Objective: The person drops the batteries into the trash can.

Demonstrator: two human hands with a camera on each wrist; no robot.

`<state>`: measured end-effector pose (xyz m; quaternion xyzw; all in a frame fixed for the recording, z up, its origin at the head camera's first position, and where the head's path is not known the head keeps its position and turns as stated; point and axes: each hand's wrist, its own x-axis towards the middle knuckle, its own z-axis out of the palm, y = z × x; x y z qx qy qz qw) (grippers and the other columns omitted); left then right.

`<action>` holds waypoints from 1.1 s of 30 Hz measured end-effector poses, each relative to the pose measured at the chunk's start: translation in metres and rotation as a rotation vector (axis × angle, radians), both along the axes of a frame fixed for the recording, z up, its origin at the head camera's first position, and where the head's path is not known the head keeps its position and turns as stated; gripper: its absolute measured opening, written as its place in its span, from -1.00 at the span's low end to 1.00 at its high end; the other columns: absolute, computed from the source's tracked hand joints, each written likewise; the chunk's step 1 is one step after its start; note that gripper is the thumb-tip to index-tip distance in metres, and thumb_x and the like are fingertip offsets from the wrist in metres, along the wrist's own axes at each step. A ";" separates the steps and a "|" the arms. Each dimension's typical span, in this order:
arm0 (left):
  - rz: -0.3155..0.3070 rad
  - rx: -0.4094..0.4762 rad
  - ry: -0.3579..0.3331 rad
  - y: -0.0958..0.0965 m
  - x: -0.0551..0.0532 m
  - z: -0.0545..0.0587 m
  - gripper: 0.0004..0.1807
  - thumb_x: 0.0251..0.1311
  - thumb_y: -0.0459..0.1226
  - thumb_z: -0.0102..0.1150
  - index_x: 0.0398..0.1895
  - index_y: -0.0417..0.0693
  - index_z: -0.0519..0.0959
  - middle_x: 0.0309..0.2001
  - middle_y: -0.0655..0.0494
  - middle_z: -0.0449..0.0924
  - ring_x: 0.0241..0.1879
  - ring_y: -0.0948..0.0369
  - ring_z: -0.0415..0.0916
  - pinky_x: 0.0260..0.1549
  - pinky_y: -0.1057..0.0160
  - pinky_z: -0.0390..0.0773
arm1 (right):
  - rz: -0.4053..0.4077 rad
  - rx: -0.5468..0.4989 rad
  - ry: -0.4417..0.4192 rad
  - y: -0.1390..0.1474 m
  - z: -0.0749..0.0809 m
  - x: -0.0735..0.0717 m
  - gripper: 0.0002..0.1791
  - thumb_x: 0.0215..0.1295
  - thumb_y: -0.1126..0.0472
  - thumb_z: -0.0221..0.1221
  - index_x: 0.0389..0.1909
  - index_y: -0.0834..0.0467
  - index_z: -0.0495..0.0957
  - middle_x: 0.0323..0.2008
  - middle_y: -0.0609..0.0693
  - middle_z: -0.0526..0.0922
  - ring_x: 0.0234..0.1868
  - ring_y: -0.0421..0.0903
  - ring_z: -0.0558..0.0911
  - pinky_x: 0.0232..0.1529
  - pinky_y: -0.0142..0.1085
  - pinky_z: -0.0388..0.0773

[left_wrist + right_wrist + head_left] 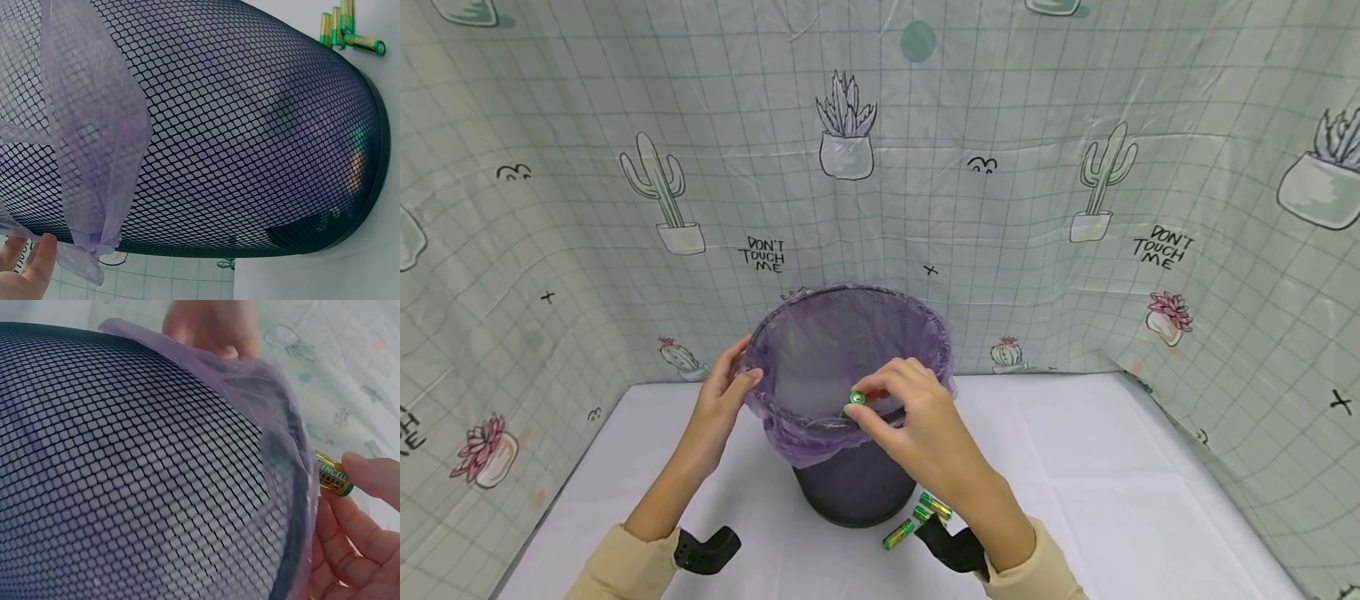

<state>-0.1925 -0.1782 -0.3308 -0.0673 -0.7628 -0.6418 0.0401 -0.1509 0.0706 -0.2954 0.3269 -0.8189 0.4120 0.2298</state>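
Observation:
A black mesh wastebasket (857, 487), lined with a purple plastic bag (820, 446), stands upright in the middle of the table. My left hand (718, 408) grips its rim at the left, the thumb lying over the bag's folded edge. Over the near right part of the rim, my right hand (917, 412) pinches a green and yellow battery (857, 399) between thumb and fingertips. The right wrist view shows that battery (332, 475) beside the bag-covered rim. Through the mesh near the base, the left wrist view has a blurred green and orange patch (356, 165).
Several more batteries (898, 534) lie on the white tablecloth (1075, 500) at the basket's near right, partly behind the right wrist's black camera mount (951, 546). A grid-patterned curtain (970, 217) with cactus drawings hangs behind and at both sides.

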 end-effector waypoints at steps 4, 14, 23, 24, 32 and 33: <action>0.000 0.005 0.001 0.000 0.000 0.000 -0.35 0.37 -0.23 -0.19 0.46 -0.09 -0.11 0.45 -0.16 -0.13 0.42 -0.07 -0.10 0.35 -0.20 -0.06 | 0.000 0.054 -0.016 -0.008 0.000 -0.002 -0.86 0.14 0.19 0.27 -0.27 0.11 0.60 -0.35 -0.18 0.55 -0.23 -0.23 0.49 0.14 -0.20 0.33; -0.001 0.002 0.004 0.001 -0.001 0.000 -0.36 0.37 -0.23 -0.20 0.46 -0.08 -0.10 0.46 -0.15 -0.13 0.43 -0.05 -0.11 0.35 -0.19 -0.06 | -0.002 0.064 0.004 -0.007 -0.002 -0.004 -0.94 0.21 0.23 0.20 -0.32 0.11 0.63 -0.36 -0.18 0.58 -0.26 -0.28 0.46 -0.07 -0.26 0.36; 0.001 0.004 -0.010 0.001 -0.001 0.001 -0.36 0.38 -0.22 -0.20 0.47 -0.06 -0.11 0.47 -0.12 -0.19 0.44 -0.03 -0.16 0.36 -0.18 -0.08 | -0.015 -0.055 0.046 0.010 -0.006 -0.004 -0.96 0.20 0.29 0.21 -0.35 0.12 0.62 -0.39 -0.13 0.61 -0.34 -0.27 0.48 0.29 -0.04 0.29; 0.001 0.004 -0.011 0.001 -0.001 0.001 -0.36 0.38 -0.23 -0.20 0.47 -0.07 -0.11 0.47 -0.12 -0.19 0.44 -0.03 -0.17 0.36 -0.19 -0.09 | -0.021 -0.066 0.057 0.013 -0.007 -0.004 -0.95 0.19 0.31 0.21 -0.36 0.12 0.62 -0.40 -0.14 0.60 -0.35 -0.28 0.48 0.23 -0.10 0.36; 0.002 0.000 0.002 0.000 0.000 0.000 -0.36 0.38 -0.22 -0.20 0.46 -0.08 -0.10 0.47 -0.13 -0.18 0.44 -0.04 -0.17 0.35 -0.20 -0.08 | -0.094 -0.151 0.051 0.041 -0.021 -0.004 -0.89 0.12 0.39 0.24 -0.37 0.12 0.62 -0.43 -0.18 0.58 -0.36 -0.29 0.48 -0.32 -0.50 0.47; 0.002 0.000 0.004 0.000 0.000 0.000 -0.36 0.38 -0.23 -0.20 0.46 -0.08 -0.10 0.47 -0.14 -0.17 0.44 -0.04 -0.17 0.35 -0.20 -0.08 | -0.106 -0.152 0.042 0.044 -0.023 -0.003 -0.88 0.12 0.39 0.24 -0.36 0.12 0.62 -0.43 -0.19 0.58 -0.36 -0.30 0.48 -0.30 -0.52 0.46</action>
